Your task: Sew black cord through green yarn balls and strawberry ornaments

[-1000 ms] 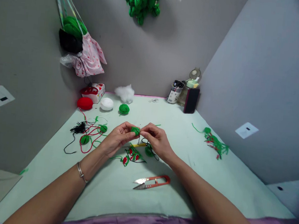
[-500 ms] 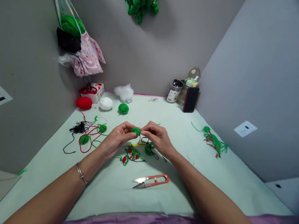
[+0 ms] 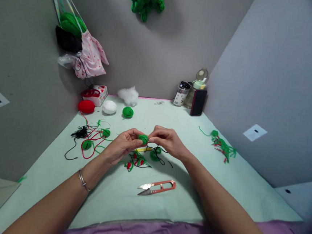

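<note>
My left hand (image 3: 127, 143) is closed, with thumb and fingers pinching a small round green crocheted piece (image 3: 143, 139). At the right edge of that piece, my right hand (image 3: 167, 141) is pinched shut; what lies between its fingertips is too small to make out. Black yarn (image 3: 162, 161) trails on the table below the right hand, beside another green crocheted ball (image 3: 154, 155). Under my hands lie small red, white and green crocheted pieces (image 3: 140, 162) and a yellow strip (image 3: 143, 149). Orange-handled thread snips (image 3: 157, 187) rest closer to me, blades pointing left.
Red yarn (image 3: 86, 106), white yarn (image 3: 110, 107), green yarn (image 3: 128, 112) and white stuffing (image 3: 129, 95) stand at the back left. Tangled black yarn (image 3: 81, 132) lies left. A tin (image 3: 180, 96) and phone (image 3: 198, 103) stand back right; crocheted strands (image 3: 224, 146) lie right.
The green piece has turned a little and shows more of its round side. Both hands stay close together, and the right fingertips have shifted slightly right. The whole view has tilted a little.
</note>
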Motion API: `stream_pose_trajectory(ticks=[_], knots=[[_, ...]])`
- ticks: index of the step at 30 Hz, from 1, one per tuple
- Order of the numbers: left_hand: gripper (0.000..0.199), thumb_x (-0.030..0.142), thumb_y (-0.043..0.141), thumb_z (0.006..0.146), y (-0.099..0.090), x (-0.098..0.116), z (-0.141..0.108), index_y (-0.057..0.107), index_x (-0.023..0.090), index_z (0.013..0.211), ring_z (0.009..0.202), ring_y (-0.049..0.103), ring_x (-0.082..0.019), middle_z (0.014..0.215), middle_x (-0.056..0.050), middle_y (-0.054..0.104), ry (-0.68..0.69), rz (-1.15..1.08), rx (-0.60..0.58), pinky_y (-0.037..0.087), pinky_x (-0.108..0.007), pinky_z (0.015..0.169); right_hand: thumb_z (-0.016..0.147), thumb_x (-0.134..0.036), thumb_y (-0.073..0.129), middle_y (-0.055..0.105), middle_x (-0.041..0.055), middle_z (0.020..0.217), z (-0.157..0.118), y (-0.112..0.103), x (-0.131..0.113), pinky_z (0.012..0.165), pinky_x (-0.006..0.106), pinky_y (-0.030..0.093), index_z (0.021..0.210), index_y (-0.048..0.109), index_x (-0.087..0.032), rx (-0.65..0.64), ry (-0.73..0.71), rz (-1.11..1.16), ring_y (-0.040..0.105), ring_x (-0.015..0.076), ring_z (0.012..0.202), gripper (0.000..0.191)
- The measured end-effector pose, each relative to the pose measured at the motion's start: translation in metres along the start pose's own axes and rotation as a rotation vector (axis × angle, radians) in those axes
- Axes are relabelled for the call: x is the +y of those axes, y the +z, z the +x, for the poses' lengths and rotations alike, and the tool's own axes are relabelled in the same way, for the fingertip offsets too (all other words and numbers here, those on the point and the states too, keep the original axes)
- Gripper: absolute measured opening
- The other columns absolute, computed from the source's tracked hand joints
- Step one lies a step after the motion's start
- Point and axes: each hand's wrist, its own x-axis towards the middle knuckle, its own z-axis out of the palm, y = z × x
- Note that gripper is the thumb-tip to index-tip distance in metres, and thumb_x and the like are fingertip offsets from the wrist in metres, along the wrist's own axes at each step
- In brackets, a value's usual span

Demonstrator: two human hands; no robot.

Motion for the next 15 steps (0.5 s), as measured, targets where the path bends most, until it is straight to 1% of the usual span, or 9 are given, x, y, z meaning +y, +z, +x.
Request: stream_pose_trajectory(ticks=[4,10,15], knots=[[0.027,0.020,0.087,0.070,0.000,0.000,0.000,0.069,0.015,0.090,0.084,0.070,-0.014,0.088,-0.003,0.075,0.000,0.002,0.000,0.051,-0.031,0.093,0.088,-0.040,0.071,0.057,0.0008,0.074,0.000,-0.001,0.003,0.062,0.027,0.043,0.084,0.077,-0.017,-0.003,0.012,0.016,0.052,0.0117,0.066,0.025],[0.026,0.019,0.087,0.070,-0.002,-0.006,0.002,0.070,0.015,0.089,0.088,0.071,-0.015,0.092,-0.003,0.075,0.004,-0.057,0.005,0.053,-0.032,0.095,0.085,-0.040,0.073,0.057,-0.0003,0.074,0.000,0.006,0.007,0.059,0.026,0.041,0.080,0.074,-0.017,0.017,0.060,0.144,0.049,0.0104,0.062,0.023],[0.027,0.018,0.089,0.068,-0.001,-0.011,0.004,0.069,0.015,0.086,0.086,0.071,-0.014,0.089,-0.003,0.075,0.007,-0.086,0.028,0.054,-0.030,0.095,0.086,-0.036,0.072,0.056,-0.0006,0.074,0.000,0.010,0.005,0.061,0.026,0.040,0.077,0.072,-0.017,0.064,0.016,0.111,0.049,0.0104,0.063,0.022]])
